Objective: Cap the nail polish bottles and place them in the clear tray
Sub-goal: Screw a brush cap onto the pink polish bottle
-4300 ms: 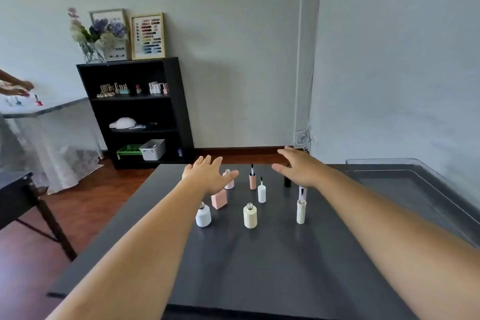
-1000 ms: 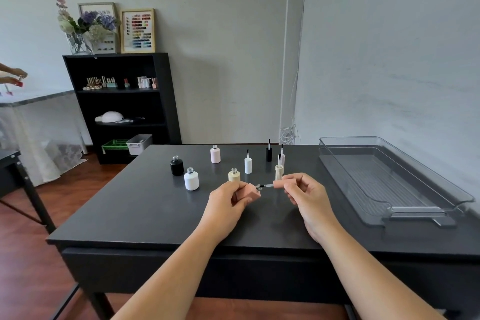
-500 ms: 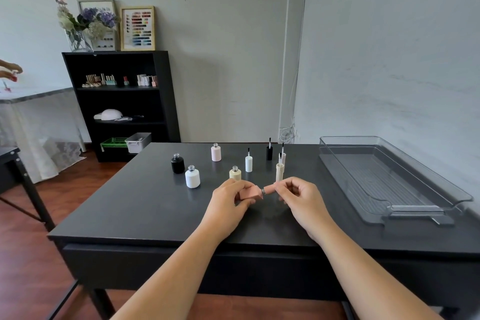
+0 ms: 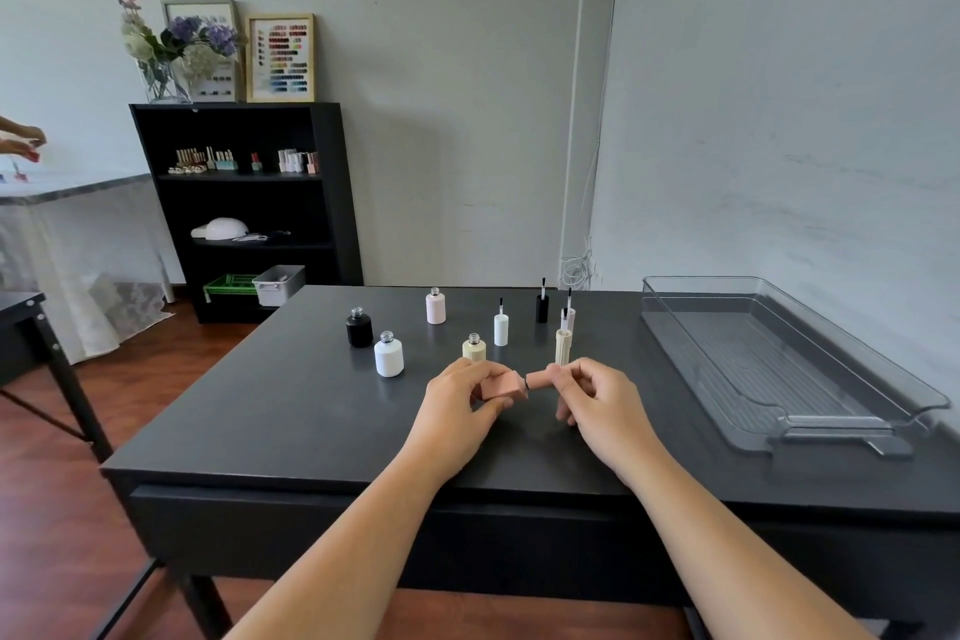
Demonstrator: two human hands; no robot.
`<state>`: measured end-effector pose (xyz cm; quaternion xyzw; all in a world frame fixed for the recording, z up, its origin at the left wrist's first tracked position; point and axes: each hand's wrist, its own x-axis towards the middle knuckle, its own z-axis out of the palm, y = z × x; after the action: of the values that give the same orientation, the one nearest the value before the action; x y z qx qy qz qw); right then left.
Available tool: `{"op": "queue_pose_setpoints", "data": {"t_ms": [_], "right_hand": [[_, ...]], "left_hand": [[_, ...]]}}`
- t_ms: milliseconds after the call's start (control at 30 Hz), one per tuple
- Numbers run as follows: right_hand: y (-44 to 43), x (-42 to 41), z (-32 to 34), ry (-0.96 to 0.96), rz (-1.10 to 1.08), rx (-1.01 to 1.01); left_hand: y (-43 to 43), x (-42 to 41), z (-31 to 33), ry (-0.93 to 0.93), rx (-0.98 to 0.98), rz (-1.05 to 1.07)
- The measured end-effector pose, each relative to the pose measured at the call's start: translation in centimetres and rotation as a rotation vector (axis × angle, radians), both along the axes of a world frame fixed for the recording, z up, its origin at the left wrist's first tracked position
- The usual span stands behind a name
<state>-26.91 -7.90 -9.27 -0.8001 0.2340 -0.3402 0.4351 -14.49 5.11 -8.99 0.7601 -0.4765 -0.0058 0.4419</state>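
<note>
One bottle mid-capping: left hand [image 4: 460, 408] grips the peach bottle [image 4: 500, 387] above the table [image 4: 270, 411], right hand [image 4: 597, 405] pinches its cap [image 4: 537, 379] at the neck; four open bottles [image 4: 388, 356] wait, clear tray [image 4: 769, 359] holds none

The black table [image 4: 291, 411] carries four uncapped bottles [image 4: 388, 356], four upright brush caps [image 4: 501, 329] and, at right, a clear tray [image 4: 753, 353].
</note>
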Motion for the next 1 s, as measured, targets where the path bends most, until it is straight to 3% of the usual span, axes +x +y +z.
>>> {"op": "queue_pose_setpoints", "data": {"t_ms": [167, 367, 567, 700, 900, 1000], "right_hand": [[-0.23, 0.01, -0.06, -0.062, 0.071, 0.127], [-0.18, -0.1, 0.02, -0.035, 0.003, 0.077], [-0.27, -0.27, 0.04, -0.083, 0.078, 0.135], [-0.19, -0.17, 0.17, -0.014, -0.013, 0.071], [-0.25, -0.34, 0.13, -0.059, 0.064, 0.093], [-0.12, -0.25, 0.2, -0.032, -0.012, 0.074]], "left_hand": [[-0.07, -0.01, -0.07, 0.008, -0.016, -0.003], [-0.01, 0.03, -0.11, 0.014, -0.008, -0.007], [-0.03, 0.02, -0.04, 0.012, -0.005, -0.001], [0.01, 0.01, -0.03, 0.022, -0.01, -0.002], [0.07, -0.03, 0.06, 0.034, -0.008, -0.003], [0.05, -0.04, 0.05, 0.026, 0.004, -0.003]]}}
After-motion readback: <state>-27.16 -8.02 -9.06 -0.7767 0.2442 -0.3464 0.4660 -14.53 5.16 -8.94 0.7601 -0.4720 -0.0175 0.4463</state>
